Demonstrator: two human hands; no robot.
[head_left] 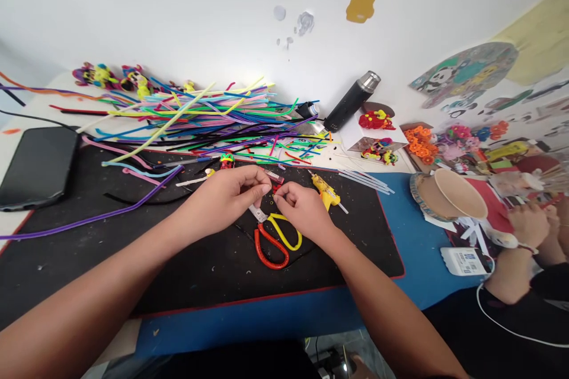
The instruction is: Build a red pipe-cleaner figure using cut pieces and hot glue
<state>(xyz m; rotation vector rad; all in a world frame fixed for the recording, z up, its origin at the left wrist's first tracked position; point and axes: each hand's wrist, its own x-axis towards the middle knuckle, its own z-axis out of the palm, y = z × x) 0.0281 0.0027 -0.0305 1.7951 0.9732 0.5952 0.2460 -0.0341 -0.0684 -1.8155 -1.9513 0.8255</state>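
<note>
My left hand (229, 196) and my right hand (309, 208) come close together above the black mat (195, 275). Thumb and forefinger are pinched on each hand. Whatever they hold is too small or too hidden to name. A bit of red fuzzy material (276, 188) shows between the fingertips, but I cannot tell whether it is held or lies behind. Under my hands rest scissors (258, 244) with one red and one yellow handle, blades partly covered. Just beyond my right hand lies a yellow hot glue gun (326, 190). A small green-and-red fuzzy figure (227, 161) is behind my left hand.
Many coloured pipe cleaners (200, 112) are heaped along the wall. A phone (40, 166) lies at left, a purple pipe cleaner (133, 208) beside it. At the back right stands a tilted-looking black thermos (353, 100); clear glue sticks (364, 180) lie nearer. Another person's hands (528, 225) are at far right.
</note>
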